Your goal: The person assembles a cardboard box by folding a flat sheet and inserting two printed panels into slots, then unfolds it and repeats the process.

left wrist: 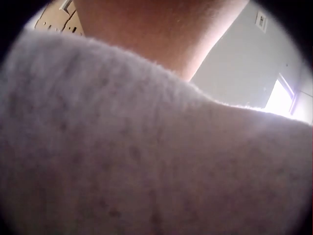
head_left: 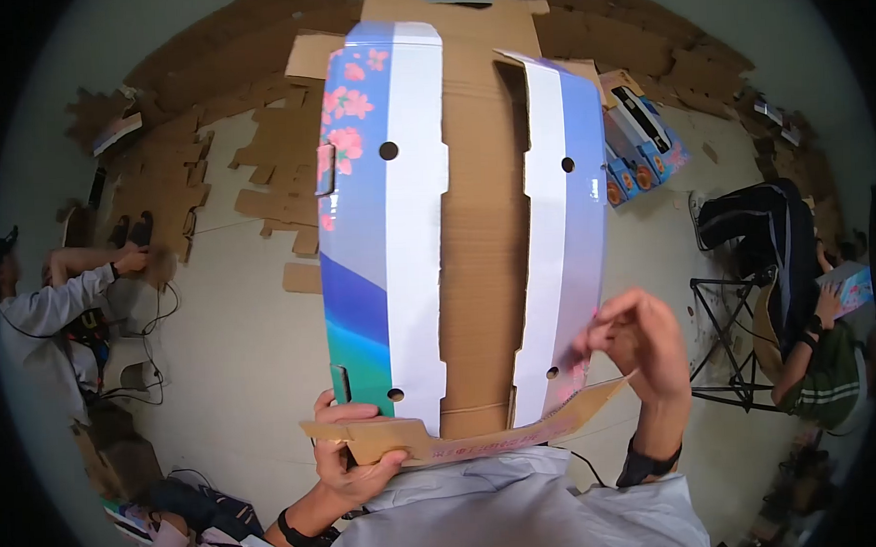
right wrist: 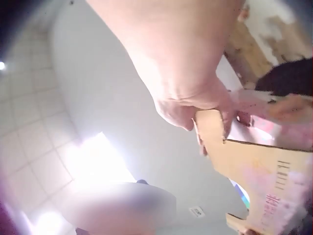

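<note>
— Head view first: where does the carton (head_left: 480, 224) sit from the hands?

— Up and away from both. It is unfolded flat, brown side toward the person, and its long axis runs from the hands straight up out of frame. The left hand (head_left: 353, 455) is under its near left corner, fingers curled round the bottom flap (head_left: 415, 438), thumb on top. The right hand (head_left: 643, 348) is at the near right edge, a little higher, with its fingertips pinching the printed side panel.

— Which hand is nearer the body?

— The left; the right reaches farther out. Beyond them, cardboard offcuts (head_left: 261, 164) lie on the floor (head_left: 238, 348).

— Left wrist view?

— Only pale fabric (left wrist: 146, 147) close to the lens, with skin above it. The hand and the carton are hidden here.

— Right wrist view?

— The right hand (right wrist: 190, 93) is seen from below, its fingers (right wrist: 227, 110) closed on the edge of the carton (right wrist: 254, 161), which stretches down and to the right of the hand.
</note>
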Demonstrator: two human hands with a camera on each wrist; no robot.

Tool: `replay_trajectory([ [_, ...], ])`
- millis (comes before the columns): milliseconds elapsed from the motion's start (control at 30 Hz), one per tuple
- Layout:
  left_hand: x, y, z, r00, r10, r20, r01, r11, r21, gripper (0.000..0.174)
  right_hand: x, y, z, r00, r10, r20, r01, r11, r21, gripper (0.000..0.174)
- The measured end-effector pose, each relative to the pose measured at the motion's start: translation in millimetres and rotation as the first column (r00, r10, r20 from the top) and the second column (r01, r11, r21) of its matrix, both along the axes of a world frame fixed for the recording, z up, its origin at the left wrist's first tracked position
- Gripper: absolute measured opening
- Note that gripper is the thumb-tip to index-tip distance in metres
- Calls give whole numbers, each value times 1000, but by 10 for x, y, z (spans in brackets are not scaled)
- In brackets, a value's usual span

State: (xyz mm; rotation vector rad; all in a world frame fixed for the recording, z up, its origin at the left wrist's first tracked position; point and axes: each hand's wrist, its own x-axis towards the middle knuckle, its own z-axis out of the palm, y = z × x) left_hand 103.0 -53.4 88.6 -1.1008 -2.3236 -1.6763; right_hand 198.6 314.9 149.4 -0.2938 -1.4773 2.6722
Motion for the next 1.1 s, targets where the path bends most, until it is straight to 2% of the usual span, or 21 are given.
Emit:
replay_trajectory([
  [33, 34, -5, -25, 999, 38, -9, -38, 999, -11, 77, 105, -67, 34, 988, -149, 50, 130, 954, 270, 46],
  [67, 158, -56, -93, 994, 108, 17, -108, 994, -25, 82, 161, -177, 22, 968, -248, 30, 210, 874, 439, 52],
  [133, 203, -80, -124, 980, 197, 1, -197, 980, -23, 93, 206, -499, -9, 903, -425, -58, 332, 607, 722, 64],
  [167, 148, -46, -118, 974, 222, -40, -223, 975, 2, 98, 250, -593, -110, 865, -496, -82, 376, 531, 759, 80],
  [200, 125, -21, -105, 965, 249, -79, -247, 969, 28, 103, 285, -702, -208, 852, -522, -47, 379, 552, 743, 85],
  [267, 150, 3, -41, 968, 245, 50, -244, 969, -31, 108, 304, -909, -366, 824, -567, 20, 389, 591, 706, 94],
  [300, 149, 6, -25, 964, 244, 110, -238, 969, -61, 110, 272, -960, -398, 819, -569, 72, 397, 653, 645, 102],
  [400, 106, 0, -50, 960, 272, 63, -268, 961, -65, 104, 253, -992, -349, 843, -536, 43, 382, 653, 654, 96],
  [500, 36, 29, 177, 942, 282, 184, -274, 959, -67, 92, 288, -893, -387, 861, -491, -131, 368, 424, 827, 90],
  [600, -85, 166, 446, 873, 312, 375, -289, 950, -118, 83, 219, -936, -300, 873, -483, -68, 316, 454, 833, 86],
  [667, -207, 281, 537, 922, 331, 199, -259, 912, -317, 84, 250, -976, -399, 863, -505, -24, 323, 514, 794, 86],
  [733, -296, 336, 537, 961, 259, 101, -200, 896, -395, 91, 283, -1005, -448, 857, -515, -10, 340, 552, 762, 85],
  [800, -282, 344, 513, 964, 239, 117, -190, 927, -324, 89, 302, -1042, -448, 857, -516, -15, 357, 571, 739, 83],
  [900, -276, 271, 473, 975, 200, 93, -168, 945, -279, 81, 194, -1131, -266, 833, -546, 91, 404, 713, 573, 79],
  [933, -285, 241, 458, 980, 185, 76, -159, 950, -269, 78, 163, -1093, -286, 845, -521, 118, 373, 733, 569, 77],
  [1033, -355, 86, 416, 998, -59, -7, 53, 931, -360, 56, 104, -940, -419, 862, -469, 192, 308, 786, 536, 71],
  [1100, -358, 167, 338, 1000, -27, 1, 27, 982, -187, 37, 84, -876, -506, 853, -459, 249, 300, 822, 485, 67],
])
